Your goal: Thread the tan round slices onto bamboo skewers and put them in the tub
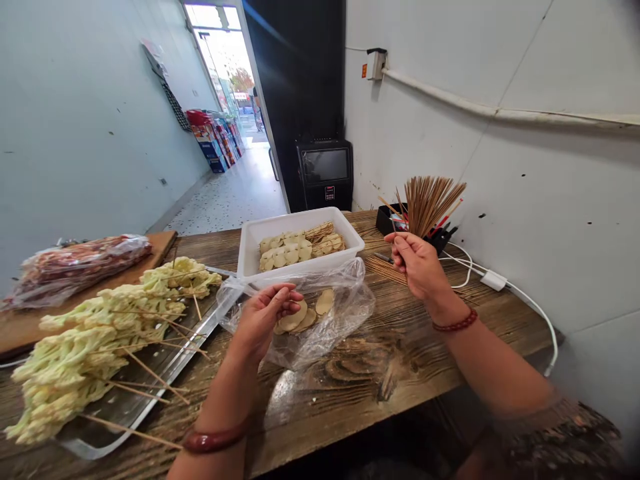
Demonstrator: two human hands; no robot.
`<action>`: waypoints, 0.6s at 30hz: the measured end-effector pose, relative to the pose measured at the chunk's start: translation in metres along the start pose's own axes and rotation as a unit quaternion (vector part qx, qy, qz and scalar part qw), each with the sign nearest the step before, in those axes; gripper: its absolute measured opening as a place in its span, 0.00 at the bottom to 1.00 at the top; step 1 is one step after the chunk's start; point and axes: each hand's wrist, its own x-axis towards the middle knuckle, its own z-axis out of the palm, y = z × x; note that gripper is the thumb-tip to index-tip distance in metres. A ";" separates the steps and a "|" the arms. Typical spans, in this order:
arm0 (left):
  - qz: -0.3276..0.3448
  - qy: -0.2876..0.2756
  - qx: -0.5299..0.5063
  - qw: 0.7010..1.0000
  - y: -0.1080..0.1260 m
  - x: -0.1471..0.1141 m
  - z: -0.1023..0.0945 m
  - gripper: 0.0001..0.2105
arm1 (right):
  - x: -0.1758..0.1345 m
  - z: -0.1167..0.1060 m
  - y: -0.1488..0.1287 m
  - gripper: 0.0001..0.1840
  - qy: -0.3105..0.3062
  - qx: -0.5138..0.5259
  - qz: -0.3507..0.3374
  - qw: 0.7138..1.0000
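Presumably for easy reach, bamboo skewers (431,205) stand by your right hand (417,265), potato slices (293,323) by your left hand (264,313), fingers (405,247) narrow, grip unclear.

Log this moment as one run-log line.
left hand: at clear bag of pale slices | right hand: pinched, near skewer bundle | white tub: skewered slices | tray: skewered cauliflower

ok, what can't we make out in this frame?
All in the head view:
- Left hand: its own curled fingers hide whether it grips anything.
- Right hand: pinch too small to tell if it holds a stick.
- Slices in the plastic bag: count hidden by left hand and creased film.
- Cutting board: cut off by left edge.
- Right sleeve: blurred.
- Box print by the doorway: too small.
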 end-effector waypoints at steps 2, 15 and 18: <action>-0.002 -0.003 0.002 1.000 -0.001 0.000 0.000 0.22 | -0.009 0.015 -0.015 0.09 -0.029 0.168 0.092 0.981; 0.000 -0.068 0.027 0.997 0.000 -0.006 0.005 0.16 | -0.017 0.075 -0.002 0.07 0.003 0.355 0.191 0.915; -0.012 -0.141 0.063 0.988 0.002 -0.011 0.008 0.15 | -0.014 0.073 0.003 0.08 0.025 0.343 0.144 0.928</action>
